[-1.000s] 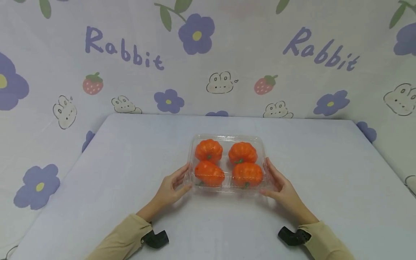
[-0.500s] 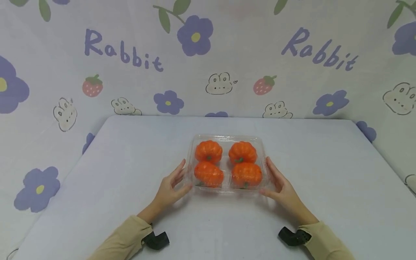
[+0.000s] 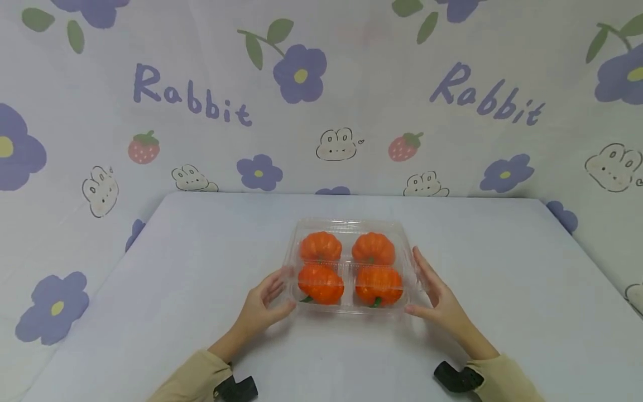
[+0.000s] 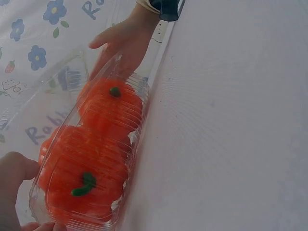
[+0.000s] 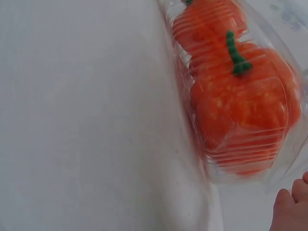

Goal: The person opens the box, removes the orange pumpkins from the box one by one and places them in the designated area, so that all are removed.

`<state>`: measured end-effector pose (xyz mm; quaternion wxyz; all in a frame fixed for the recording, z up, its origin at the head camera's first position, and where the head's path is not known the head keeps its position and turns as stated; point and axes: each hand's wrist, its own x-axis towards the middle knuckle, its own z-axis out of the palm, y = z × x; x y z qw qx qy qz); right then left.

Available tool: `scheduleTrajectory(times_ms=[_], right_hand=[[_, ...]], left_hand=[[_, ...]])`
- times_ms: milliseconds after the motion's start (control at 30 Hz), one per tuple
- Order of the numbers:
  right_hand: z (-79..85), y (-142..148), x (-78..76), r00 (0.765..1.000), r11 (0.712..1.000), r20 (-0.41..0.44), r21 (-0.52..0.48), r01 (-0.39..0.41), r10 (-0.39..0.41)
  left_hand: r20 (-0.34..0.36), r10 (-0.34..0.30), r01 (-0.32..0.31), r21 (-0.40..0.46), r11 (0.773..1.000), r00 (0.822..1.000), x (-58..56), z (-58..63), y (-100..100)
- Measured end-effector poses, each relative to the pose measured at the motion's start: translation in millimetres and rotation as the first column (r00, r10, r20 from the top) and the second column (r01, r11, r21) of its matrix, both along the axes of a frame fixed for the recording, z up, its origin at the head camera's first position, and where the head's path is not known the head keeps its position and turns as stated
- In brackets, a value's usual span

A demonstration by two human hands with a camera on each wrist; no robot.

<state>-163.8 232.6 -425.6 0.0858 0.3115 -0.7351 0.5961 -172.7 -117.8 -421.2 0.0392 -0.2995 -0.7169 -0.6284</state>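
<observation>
A clear plastic clamshell box [image 3: 349, 308] lies on the white table, its sides ridged. Several small orange pumpkins [image 3: 321, 285] with green stems sit inside in two rows. My left hand [image 3: 261, 304] is at the box's left side, thumb by the front corner and fingertips at the wall; in the left wrist view its thumb [image 4: 21, 168] meets the plastic. Opposite, my right hand [image 3: 442, 301] flanks the right side, fingers extended and thumb tip near the front right corner. The right wrist view shows its fingers [image 5: 291, 202] with a small gap to the box.
White cloth covers the table [image 3: 211, 245]. Behind it hangs a backdrop [image 3: 281, 123] printed with flowers, rabbits and strawberries. Each wrist carries a black device [image 3: 458, 378] below a beige sleeve [image 3: 507, 379].
The head view has tilted up, so table, box and hands appear lower. My left fingers lifted slightly and came back to the box's side. The dotted lid line shows farther back over the pumpkins.
</observation>
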Motion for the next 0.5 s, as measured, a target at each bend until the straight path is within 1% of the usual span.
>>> scheduleTrajectory(times_ms=[100,133,200,233,333,433,500], right_hand=[[4.1,2,-3.1,1.0,1.0,-0.014,0.004,-0.017,0.017],[6.1,2,-4.3,1.0,1.0,-0.019,-0.007,-0.02,0.02],[10.4,3,-6.4,1.0,1.0,-0.013,-0.011,-0.011,0.011],[12.7,4,-7.2,1.0,1.0,-0.008,-0.017,-0.004,0.004],[20.9,5,-11.1,1.0,1.0,0.014,-0.016,0.02,-0.019],[28.7,5,-16.5,0.998,1.0,0.047,-0.001,0.03,-0.03],[32.2,5,-20.5,0.998,1.0,0.057,0.003,0.022,-0.022]], left_hand=[[-0.006,-0.007,0.007,-0.006,1.0,1.0,0.9,0.3,-1],[-0.008,-0.011,0.011,-0.006,1.0,1.0,2.1,2.9,0],[-0.014,-0.024,0.024,-0.001,1.0,1.0,0.7,1.4,0],[-0.017,-0.039,0.039,0.009,0.999,0.999,-1.1,-0.7,0],[-0.022,-0.052,0.053,0.019,0.998,0.998,-6.4,-9.7,-2],[-0.027,-0.052,0.053,0.021,0.998,0.998,-10.5,-18.5,-5],[-0.033,-0.048,0.049,0.019,0.999,0.998,-11.2,-21.7,-6]])
